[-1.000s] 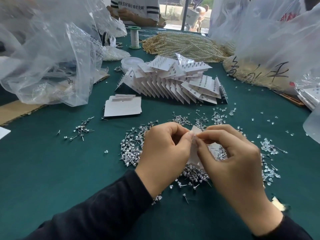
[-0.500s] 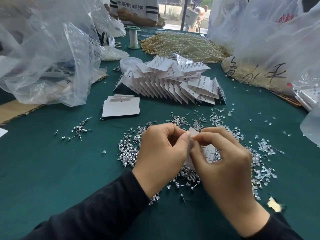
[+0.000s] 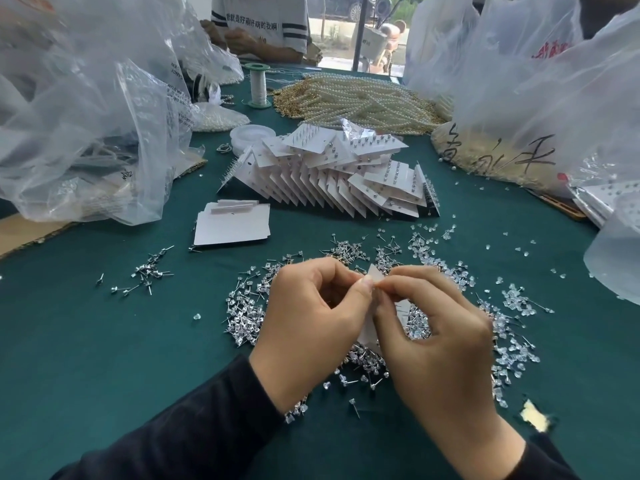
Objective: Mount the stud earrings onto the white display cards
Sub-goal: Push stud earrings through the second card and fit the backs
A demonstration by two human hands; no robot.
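My left hand [image 3: 311, 327] and my right hand [image 3: 436, 334] meet over a heap of loose stud earrings [image 3: 246, 317] on the green table. Both pinch one white display card [image 3: 375, 275], held upright between them; only its top corner and lower edge show. Thumb and forefinger tips of both hands touch at the card's upper edge. Whether a stud sits between the fingertips I cannot tell. A fanned row of filled cards [image 3: 332, 174] lies behind. A flat stack of blank cards [image 3: 232, 226] lies to the left of it.
Clear earring backs [image 3: 516, 344] are scattered at the right. A small stud cluster [image 3: 149, 271] lies left. Big plastic bags [image 3: 86, 133] stand left and right [image 3: 540, 98]. Pearl strands [image 3: 356, 98], a thread spool [image 3: 258, 84] and another person [image 3: 259, 26] are at the far end.
Both hands have stayed pinched on the card, shifting slightly left and nearer me in view. The fingertips have closed tighter at the card's top edge.
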